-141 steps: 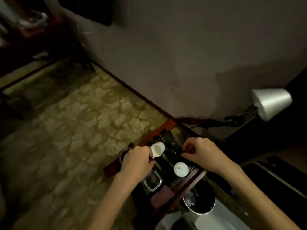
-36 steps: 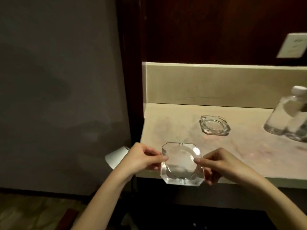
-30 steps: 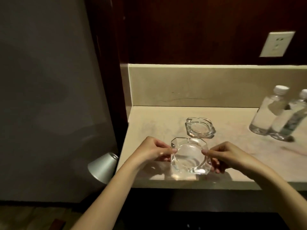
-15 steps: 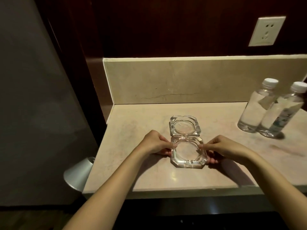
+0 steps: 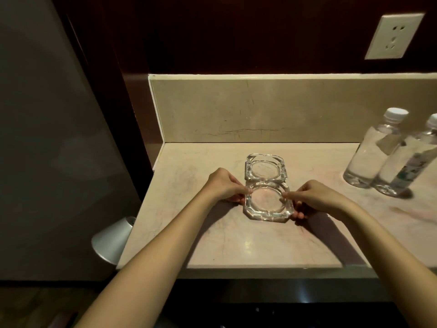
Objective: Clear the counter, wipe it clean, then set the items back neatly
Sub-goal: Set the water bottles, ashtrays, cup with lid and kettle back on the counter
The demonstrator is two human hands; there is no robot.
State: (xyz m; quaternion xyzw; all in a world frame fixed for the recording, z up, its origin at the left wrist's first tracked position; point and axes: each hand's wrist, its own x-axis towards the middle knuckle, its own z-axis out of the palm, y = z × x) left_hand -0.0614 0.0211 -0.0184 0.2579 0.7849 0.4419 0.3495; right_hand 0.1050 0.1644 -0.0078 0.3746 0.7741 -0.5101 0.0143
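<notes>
A clear glass ashtray point(image 5: 268, 204) lies flat on the beige stone counter point(image 5: 236, 242). My left hand point(image 5: 223, 187) pinches its left rim and my right hand point(image 5: 314, 198) pinches its right rim. A second glass ashtray point(image 5: 264, 170) sits directly behind it, edge to edge with it. Two clear water bottles point(image 5: 376, 152) with white caps stand upright at the right of the counter.
A stone backsplash point(image 5: 260, 110) closes the counter at the back and left. Above it is dark wood panelling with a white wall socket point(image 5: 393, 35). A silver lamp shade point(image 5: 111, 240) pokes out below the counter's left front corner.
Both hands carried the ashtray from the front edge onto the counter and set it down against the other ashtray. In the oldest frame my hands were at a low tray with white cups.
</notes>
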